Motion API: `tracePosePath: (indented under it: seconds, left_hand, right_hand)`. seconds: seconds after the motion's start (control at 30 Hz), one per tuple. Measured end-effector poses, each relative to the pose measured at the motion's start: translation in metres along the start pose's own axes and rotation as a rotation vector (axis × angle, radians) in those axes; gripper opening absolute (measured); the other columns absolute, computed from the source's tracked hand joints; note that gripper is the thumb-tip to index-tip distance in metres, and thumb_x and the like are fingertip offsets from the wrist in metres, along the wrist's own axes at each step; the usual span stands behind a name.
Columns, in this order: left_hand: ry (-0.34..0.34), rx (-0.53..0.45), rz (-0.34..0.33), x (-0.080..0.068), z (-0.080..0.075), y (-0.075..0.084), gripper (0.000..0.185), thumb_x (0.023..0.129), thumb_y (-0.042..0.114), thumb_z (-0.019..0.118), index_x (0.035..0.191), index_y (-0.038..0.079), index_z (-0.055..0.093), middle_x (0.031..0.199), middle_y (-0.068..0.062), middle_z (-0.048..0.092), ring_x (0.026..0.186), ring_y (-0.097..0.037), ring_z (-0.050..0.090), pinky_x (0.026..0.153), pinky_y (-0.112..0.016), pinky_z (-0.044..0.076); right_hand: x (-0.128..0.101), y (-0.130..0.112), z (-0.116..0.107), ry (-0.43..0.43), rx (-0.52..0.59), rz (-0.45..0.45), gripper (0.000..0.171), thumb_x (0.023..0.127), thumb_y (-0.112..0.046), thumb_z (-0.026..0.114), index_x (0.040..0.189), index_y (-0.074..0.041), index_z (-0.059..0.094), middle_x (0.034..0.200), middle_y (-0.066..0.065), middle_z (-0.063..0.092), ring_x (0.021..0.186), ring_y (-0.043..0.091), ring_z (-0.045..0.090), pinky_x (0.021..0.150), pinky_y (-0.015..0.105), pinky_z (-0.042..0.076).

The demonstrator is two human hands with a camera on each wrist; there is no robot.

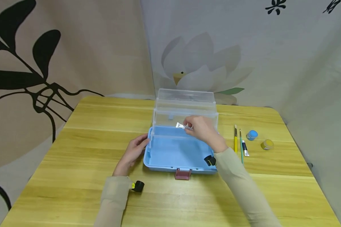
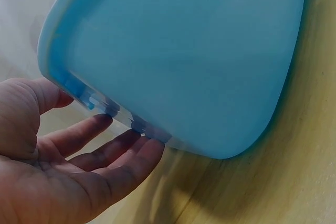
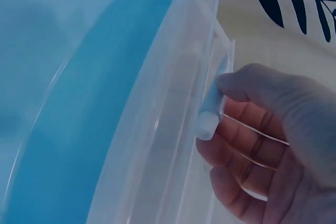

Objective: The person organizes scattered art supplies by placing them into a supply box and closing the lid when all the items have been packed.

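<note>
Head view: right hand (image 1: 203, 127) pinches a paint tube (image 1: 184, 126) over the blue storage box (image 1: 173, 151). Left-wrist view alone shows the left hand (image 2: 63, 171), fingers straight, touching the box's corner.

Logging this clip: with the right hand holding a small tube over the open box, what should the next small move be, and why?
Probably lower the tube into the clear tray and release: the right hand pinches it right at the tray, while the left hand steadies the blue box.
</note>
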State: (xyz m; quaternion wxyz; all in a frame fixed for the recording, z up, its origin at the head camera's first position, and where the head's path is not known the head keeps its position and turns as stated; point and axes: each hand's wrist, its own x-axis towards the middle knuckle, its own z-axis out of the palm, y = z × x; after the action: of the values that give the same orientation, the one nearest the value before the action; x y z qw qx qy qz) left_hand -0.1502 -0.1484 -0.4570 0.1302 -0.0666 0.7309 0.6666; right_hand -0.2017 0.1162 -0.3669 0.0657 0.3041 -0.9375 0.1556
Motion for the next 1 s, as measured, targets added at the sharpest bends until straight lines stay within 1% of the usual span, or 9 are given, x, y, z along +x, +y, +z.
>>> tracePosePath:
  seconds: [0.13, 0.3, 0.4, 0.5, 0.67, 0.8, 1.0]
  left_hand:
    - [-0.003, -0.005, 0.009, 0.0, 0.001, 0.0, 0.045, 0.099, 0.022, 0.048, 0.138, 0.001, 0.042, 0.14, -0.018, 0.042, 0.121, -0.03, 0.046, 0.097, -0.043, 0.043]
    - [-0.004, -0.011, 0.012, 0.001, 0.001, -0.001, 0.046, 0.099, 0.022, 0.049, 0.138, 0.001, 0.042, 0.14, -0.018, 0.042, 0.12, -0.03, 0.047, 0.096, -0.043, 0.044]
    - [-0.004, -0.016, 0.007, 0.001, 0.001, -0.001, 0.046, 0.098, 0.023, 0.049, 0.139, 0.001, 0.042, 0.141, -0.017, 0.042, 0.121, -0.03, 0.046, 0.096, -0.042, 0.044]
    - [0.005, -0.022, 0.003, 0.001, 0.001, -0.001, 0.046, 0.098, 0.023, 0.049, 0.139, 0.002, 0.042, 0.141, -0.017, 0.042, 0.122, -0.029, 0.046, 0.097, -0.042, 0.043]
    - [0.013, -0.026, 0.0, 0.0, 0.0, -0.001, 0.045, 0.099, 0.022, 0.048, 0.138, 0.001, 0.042, 0.141, -0.017, 0.042, 0.122, -0.029, 0.044, 0.098, -0.043, 0.042]
    - [0.011, -0.019, -0.002, 0.001, 0.0, -0.001, 0.044, 0.099, 0.021, 0.048, 0.138, 0.002, 0.043, 0.141, -0.017, 0.042, 0.123, -0.029, 0.044, 0.099, -0.044, 0.04]
    - [0.009, -0.006, 0.002, 0.001, 0.0, 0.0, 0.045, 0.099, 0.022, 0.048, 0.138, 0.001, 0.043, 0.14, -0.017, 0.042, 0.122, -0.029, 0.044, 0.098, -0.043, 0.042]
  right_hand:
    - [0.01, -0.006, 0.006, -0.061, 0.005, -0.011, 0.008, 0.082, -0.016, 0.07, 0.088, -0.012, 0.069, 0.073, -0.002, 0.059, 0.062, 0.012, 0.05, 0.052, 0.025, 0.04]
    - [0.021, -0.011, 0.012, -0.148, 0.004, -0.006, 0.008, 0.084, -0.016, 0.069, 0.091, -0.012, 0.07, 0.076, -0.002, 0.06, 0.065, 0.013, 0.051, 0.056, 0.026, 0.041]
    - [0.025, -0.012, 0.016, -0.178, 0.006, -0.01, 0.008, 0.084, -0.015, 0.069, 0.091, -0.012, 0.07, 0.077, -0.001, 0.062, 0.066, 0.013, 0.052, 0.057, 0.027, 0.043]
    - [0.031, -0.013, 0.02, -0.205, 0.019, -0.007, 0.009, 0.085, -0.014, 0.068, 0.094, -0.011, 0.07, 0.08, 0.0, 0.063, 0.069, 0.014, 0.053, 0.061, 0.028, 0.045]
    - [0.036, -0.015, 0.021, -0.234, 0.014, 0.0, 0.011, 0.086, -0.015, 0.068, 0.095, -0.011, 0.07, 0.084, 0.002, 0.065, 0.073, 0.016, 0.056, 0.066, 0.031, 0.048]
    - [0.037, -0.016, 0.021, -0.239, 0.01, 0.011, 0.009, 0.085, -0.015, 0.069, 0.093, -0.011, 0.07, 0.082, 0.002, 0.065, 0.073, 0.016, 0.057, 0.065, 0.031, 0.048]
    - [0.035, -0.015, 0.023, -0.234, 0.039, 0.031, 0.01, 0.085, -0.015, 0.068, 0.095, -0.011, 0.07, 0.083, 0.002, 0.065, 0.073, 0.016, 0.056, 0.065, 0.031, 0.047]
